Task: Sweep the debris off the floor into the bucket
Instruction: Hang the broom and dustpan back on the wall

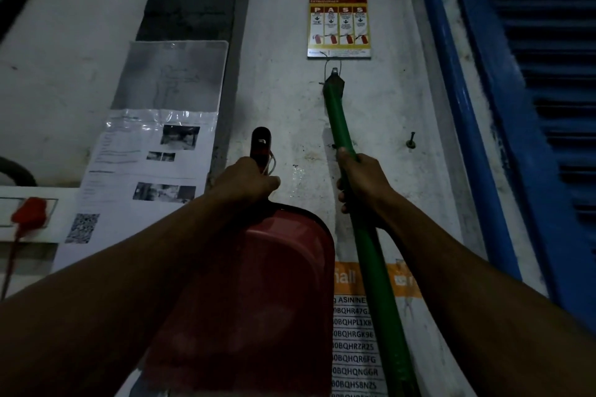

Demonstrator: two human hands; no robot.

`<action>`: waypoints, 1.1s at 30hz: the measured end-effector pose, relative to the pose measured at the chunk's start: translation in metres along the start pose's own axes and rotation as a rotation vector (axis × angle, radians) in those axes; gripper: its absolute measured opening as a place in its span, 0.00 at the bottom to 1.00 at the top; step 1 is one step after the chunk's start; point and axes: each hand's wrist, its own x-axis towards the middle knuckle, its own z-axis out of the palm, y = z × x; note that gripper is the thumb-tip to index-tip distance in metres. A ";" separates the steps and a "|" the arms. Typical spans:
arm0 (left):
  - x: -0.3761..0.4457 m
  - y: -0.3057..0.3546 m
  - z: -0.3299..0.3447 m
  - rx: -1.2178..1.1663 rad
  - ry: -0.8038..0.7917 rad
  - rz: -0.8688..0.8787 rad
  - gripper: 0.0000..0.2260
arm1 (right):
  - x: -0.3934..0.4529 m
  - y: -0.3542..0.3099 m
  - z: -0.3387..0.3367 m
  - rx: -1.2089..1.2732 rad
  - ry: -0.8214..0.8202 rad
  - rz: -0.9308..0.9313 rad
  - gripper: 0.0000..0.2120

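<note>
Dustpan and broom held up at the wall
Left hand [248, 179] grasps the red dustpan [258, 284] handle; right hand [361, 184] grasps the green broom handle [371, 248].

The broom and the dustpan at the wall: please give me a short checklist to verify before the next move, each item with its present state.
1. Right hand holds the green broom handle firmly: ok, fingers are curled round it.
2. Left hand holds the red dustpan by its handle: ok.
3. Top of the broom handle reaches the wall hook under the fire extinguisher sign: ok, but whether it hangs on the hook, cannot tell.
4. String loop on the dustpan handle is free: cannot tell, the left hand partly covers it.
5. Debris and bucket are within reach: cannot tell, neither is in view.
</note>
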 end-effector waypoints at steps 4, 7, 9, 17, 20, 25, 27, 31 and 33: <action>0.002 0.000 -0.001 -0.051 -0.003 0.003 0.18 | 0.006 -0.014 0.002 0.000 -0.013 0.059 0.20; 0.007 0.007 -0.004 -0.069 -0.007 0.008 0.19 | 0.010 -0.020 0.000 0.030 -0.026 0.083 0.21; 0.011 0.014 -0.007 -0.042 -0.001 0.010 0.19 | 0.011 -0.020 -0.002 0.039 -0.030 0.089 0.21; 0.033 0.039 -0.019 -0.018 0.030 0.037 0.21 | 0.014 0.002 -0.005 0.041 -0.061 0.102 0.18; 0.038 0.045 -0.023 -0.039 0.044 0.045 0.21 | 0.010 0.016 -0.008 0.026 -0.065 0.047 0.18; 0.031 0.046 -0.020 -0.044 0.031 0.052 0.20 | 0.004 0.039 -0.014 -0.040 -0.063 -0.082 0.13; 0.024 0.039 -0.014 -0.079 -0.012 0.034 0.20 | 0.005 0.044 -0.017 -0.067 -0.048 -0.125 0.17; 0.011 0.025 -0.007 -0.124 -0.042 -0.012 0.18 | 0.003 0.051 -0.027 -0.068 0.028 -0.134 0.27; 0.005 0.018 -0.003 -0.121 -0.041 -0.028 0.17 | -0.001 0.055 -0.030 -0.033 0.066 -0.119 0.27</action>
